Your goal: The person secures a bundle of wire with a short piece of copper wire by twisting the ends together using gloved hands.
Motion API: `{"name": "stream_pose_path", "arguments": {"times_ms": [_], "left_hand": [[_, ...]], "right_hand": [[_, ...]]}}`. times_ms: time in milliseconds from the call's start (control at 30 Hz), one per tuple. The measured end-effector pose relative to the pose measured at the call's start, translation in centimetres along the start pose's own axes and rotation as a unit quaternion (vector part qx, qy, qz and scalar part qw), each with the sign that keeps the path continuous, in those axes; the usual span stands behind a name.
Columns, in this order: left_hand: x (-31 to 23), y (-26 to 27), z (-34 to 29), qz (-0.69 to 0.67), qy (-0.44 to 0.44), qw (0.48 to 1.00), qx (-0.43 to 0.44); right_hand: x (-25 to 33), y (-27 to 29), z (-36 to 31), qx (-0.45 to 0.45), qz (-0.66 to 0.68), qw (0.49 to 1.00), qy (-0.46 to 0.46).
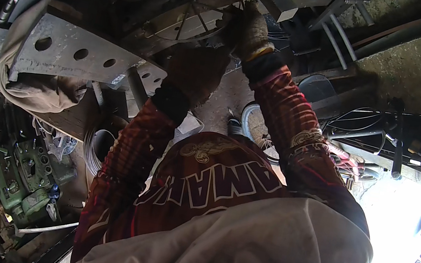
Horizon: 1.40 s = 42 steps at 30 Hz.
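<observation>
Both arms, in patterned dark red sleeves, reach up to a metal frame at the top of the view. My right hand, in a pale dirty work glove, is closed at the frame's edge beside a dark part whose kind I cannot make out. Lower and to the left is my left hand, in a dark glove deep in shadow; its fingers are hidden. Thin curved metal rods run across a light metal beam just beyond the hands. A dark square-edged metal block sits right of my right hand.
At left, a thick grey steel beam with round holes stands over a draped cloth. Below it are a green machine and coiled hose. A bicycle wheel stands beneath my right forearm; metal bars stick out at upper right.
</observation>
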<state>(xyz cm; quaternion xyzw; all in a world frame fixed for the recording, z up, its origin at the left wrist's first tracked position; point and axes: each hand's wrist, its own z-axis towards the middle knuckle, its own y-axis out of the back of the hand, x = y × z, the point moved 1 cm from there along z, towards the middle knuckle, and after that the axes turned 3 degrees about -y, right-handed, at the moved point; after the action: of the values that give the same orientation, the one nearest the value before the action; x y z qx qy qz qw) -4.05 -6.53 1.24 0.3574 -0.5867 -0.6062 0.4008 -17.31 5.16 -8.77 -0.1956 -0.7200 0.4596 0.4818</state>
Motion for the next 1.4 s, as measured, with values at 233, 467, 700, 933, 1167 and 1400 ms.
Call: {"name": "stream_pose_path", "arguments": {"times_ms": [233,467,700,933,1167,1400], "left_hand": [[1.1,-0.7,0.5,0.114,0.009,0.991,-0.062],[-1.1,-0.6,3.3,-0.023,0.066,0.998,0.004],[0.6,-1.1,2.7,-0.027,-0.018,0.994,-0.104],[5.8,0.0,3.0,0.006,-0.123,0.99,-0.07],[2.5,-1.0,2.7,0.022,-0.022,0.997,-0.066],[0.3,-3.0,4.7,0.036,0.08,0.994,-0.072]], "right_hand": [[-1.3,-4.4,-0.1,-0.259,-0.002,0.963,0.08],[1.7,-2.7,-0.9,-0.105,-0.049,0.993,-0.004],[-0.6,-0.9,-4.4,0.012,0.164,0.986,-0.014],[-2.3,0.4,-2.3,0.087,0.189,0.978,0.016],[-1.2,0.4,-3.0,0.089,0.14,0.986,-0.007],[0.9,-0.4,-2.9,0.084,-0.136,0.984,0.083]]}}
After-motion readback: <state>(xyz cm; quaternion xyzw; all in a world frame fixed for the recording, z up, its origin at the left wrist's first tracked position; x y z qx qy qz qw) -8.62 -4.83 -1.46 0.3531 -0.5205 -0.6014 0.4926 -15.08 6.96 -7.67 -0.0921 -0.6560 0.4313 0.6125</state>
